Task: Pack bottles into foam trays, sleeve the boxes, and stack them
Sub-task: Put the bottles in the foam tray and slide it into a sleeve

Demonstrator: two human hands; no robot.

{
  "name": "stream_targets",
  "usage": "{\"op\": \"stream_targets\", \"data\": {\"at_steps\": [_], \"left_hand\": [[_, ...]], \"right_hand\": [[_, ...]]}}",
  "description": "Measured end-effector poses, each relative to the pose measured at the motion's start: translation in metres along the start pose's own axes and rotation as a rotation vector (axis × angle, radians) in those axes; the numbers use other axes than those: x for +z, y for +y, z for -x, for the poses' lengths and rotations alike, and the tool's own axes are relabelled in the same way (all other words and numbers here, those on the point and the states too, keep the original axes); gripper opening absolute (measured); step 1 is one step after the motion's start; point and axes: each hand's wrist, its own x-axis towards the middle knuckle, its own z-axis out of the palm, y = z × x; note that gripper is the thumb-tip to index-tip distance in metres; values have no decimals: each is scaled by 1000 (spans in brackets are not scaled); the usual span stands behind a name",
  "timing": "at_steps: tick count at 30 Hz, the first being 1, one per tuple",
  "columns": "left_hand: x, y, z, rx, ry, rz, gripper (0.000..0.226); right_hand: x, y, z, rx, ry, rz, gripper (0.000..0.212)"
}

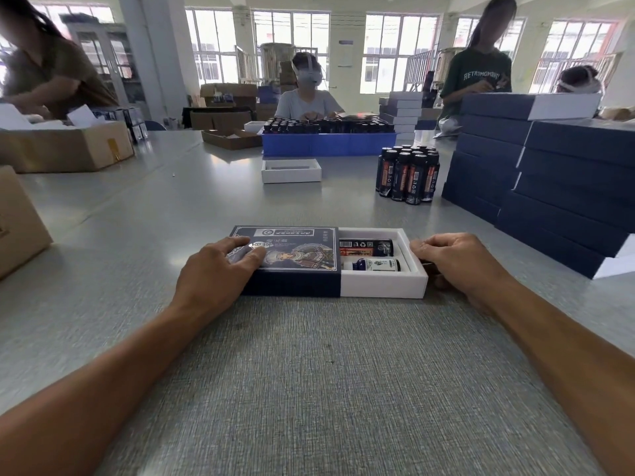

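A white foam tray (381, 285) lies in front of me, partly inside a dark blue printed sleeve (295, 249). In the tray's exposed right end I see a dark bottle (366, 247) and a smaller white-labelled bottle (372, 264) lying on their sides. My left hand (220, 269) rests flat on the sleeve's left end, fingers spread over its top. My right hand (450, 261) grips the tray's right end wall. A cluster of upright dark bottles (409, 175) stands further back on the right.
Sleeved dark blue boxes (563, 173) are stacked at the right. An empty white tray (291, 170) sits mid-table before a blue crate (326, 144) of bottles. Cardboard cartons (62, 146) stand at the left. Several people work around the grey table (137, 207).
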Motion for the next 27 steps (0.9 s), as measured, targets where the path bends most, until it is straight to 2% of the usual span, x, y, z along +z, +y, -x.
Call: {"op": "stream_targets", "data": {"at_steps": [27], "left_hand": [[-1,3,1,4,-16,-55,45]], "right_hand": [[16,-10,7,-96,-133,56,12]]}}
